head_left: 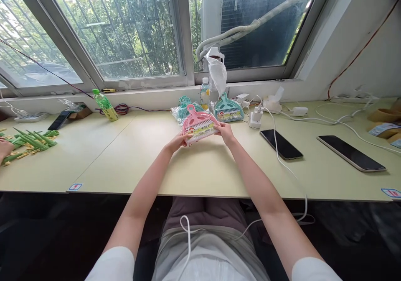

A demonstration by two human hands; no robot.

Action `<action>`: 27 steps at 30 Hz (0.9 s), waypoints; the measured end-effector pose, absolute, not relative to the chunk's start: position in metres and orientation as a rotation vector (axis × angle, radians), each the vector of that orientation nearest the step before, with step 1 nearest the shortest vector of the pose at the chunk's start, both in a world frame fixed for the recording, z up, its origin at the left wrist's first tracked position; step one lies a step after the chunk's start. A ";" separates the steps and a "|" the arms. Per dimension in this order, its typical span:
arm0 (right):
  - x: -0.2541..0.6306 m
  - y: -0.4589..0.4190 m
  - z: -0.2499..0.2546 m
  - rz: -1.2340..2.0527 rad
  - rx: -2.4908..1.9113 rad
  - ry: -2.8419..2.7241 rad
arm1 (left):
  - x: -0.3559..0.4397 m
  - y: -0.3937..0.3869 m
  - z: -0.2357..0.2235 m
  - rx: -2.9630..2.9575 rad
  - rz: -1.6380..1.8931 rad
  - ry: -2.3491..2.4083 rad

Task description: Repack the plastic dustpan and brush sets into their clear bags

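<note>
Pink dustpan set (pixel 194 127) held at table (pixel 125 155), in front of teal dustpan set (pixel 226 104). Side edges pinched by left hand (pixel 178 141) and right hand (pixel 226 133). Grip should be light, matched both sides; bristles not to be crushed, label not covered.

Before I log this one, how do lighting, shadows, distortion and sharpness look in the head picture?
Head view: daylight through the window, with washed-out patches at upper left; a faint, soft shadow on the table below the pink pack; deep darkness under the table; window frames slanting, likely wide-angle distortion; the pack's small print too fine to read.
</note>
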State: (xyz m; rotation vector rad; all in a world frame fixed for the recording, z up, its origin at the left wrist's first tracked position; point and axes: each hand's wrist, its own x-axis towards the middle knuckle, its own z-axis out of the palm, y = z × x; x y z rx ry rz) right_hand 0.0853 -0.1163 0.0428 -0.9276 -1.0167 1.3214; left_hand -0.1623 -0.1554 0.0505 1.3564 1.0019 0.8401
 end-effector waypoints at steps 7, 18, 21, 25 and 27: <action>0.084 -0.116 0.045 1.318 -0.949 -0.668 | -0.131 -0.156 0.041 1.457 1.238 1.060; 0.084 -0.113 0.033 1.323 -0.927 -0.709 | -0.131 -0.155 0.035 1.663 1.423 1.237; 0.078 -0.115 0.034 1.325 -0.925 -0.774 | -0.129 -0.158 0.036 1.511 1.540 1.235; 0.070 -0.118 0.036 1.335 -0.886 -0.864 | -0.129 -0.162 0.039 1.337 1.705 1.207; 0.068 -0.119 0.034 1.336 -0.849 -0.882 | -0.129 -0.162 0.040 1.203 1.714 1.156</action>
